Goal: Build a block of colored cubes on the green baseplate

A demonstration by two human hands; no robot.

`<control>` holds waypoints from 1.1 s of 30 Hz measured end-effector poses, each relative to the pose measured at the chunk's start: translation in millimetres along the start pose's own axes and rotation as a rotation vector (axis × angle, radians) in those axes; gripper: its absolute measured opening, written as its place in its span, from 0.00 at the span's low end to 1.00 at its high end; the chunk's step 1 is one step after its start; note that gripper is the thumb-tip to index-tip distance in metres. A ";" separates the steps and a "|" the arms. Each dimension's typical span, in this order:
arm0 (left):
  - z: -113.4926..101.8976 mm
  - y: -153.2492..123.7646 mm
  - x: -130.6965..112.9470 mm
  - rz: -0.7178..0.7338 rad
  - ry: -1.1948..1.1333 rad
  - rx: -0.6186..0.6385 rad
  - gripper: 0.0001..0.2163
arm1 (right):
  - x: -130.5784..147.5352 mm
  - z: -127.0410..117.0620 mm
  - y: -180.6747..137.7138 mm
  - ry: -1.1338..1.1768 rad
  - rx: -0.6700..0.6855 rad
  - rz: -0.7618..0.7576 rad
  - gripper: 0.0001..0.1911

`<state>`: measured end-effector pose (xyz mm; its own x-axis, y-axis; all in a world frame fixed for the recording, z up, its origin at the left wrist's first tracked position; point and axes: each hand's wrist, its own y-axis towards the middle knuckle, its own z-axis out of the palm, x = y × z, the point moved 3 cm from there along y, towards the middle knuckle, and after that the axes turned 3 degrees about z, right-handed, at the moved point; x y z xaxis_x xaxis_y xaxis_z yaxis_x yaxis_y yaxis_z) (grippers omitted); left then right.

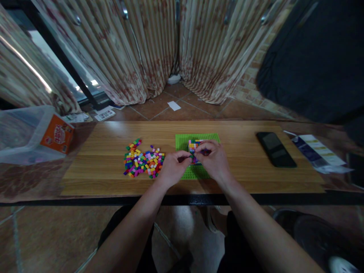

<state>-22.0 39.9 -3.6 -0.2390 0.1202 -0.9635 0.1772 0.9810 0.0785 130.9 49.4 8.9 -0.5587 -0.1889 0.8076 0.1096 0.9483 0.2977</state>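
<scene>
A green baseplate (182, 141) lies on the wooden tabletop, carrying a structure of multicoloured toy bricks (194, 144). Over its near left part, my left hand (174, 166) has thumb and index finger pinched together at the structure's edge. My right hand (213, 159) reaches in from the other side, its fingers bent and pinched close to the left fingertips. Whatever small piece sits between the fingertips is too small to make out. Part of the structure is hidden under my right hand. Left of the baseplate spreads a pile of loose coloured bricks (145, 161).
A black smartphone (275, 149) lies on the right of the wooden table (241, 182), with papers (321, 151) beyond it. A clear plastic box (28, 132) with an orange label stands at the left. Patterned curtains (153, 49) hang behind the table.
</scene>
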 end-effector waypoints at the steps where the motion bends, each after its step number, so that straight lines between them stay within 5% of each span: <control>1: -0.1 0.0 0.8 0.001 -0.005 -0.001 0.07 | -0.8 0.8 0.3 0.012 0.003 0.003 0.06; 10: -2.3 -1.6 1.7 -0.133 -0.157 -0.015 0.08 | -1.3 -0.1 0.7 0.012 0.004 -0.052 0.06; 20: -3.7 -2.9 0.7 -0.308 -0.528 -0.022 0.10 | 21.0 -7.4 -10.4 -0.057 0.132 -0.344 0.09; 33: -11.0 -3.4 3.7 -0.328 -0.425 -0.053 0.06 | 16.3 -11.5 -2.9 -0.105 0.164 -0.325 0.07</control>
<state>-34.0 38.7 -4.6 0.1360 -0.2548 -0.9574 0.1070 0.9645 -0.2415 131.0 40.6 27.1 -0.6251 -0.4675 0.6250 -0.2152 0.8730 0.4376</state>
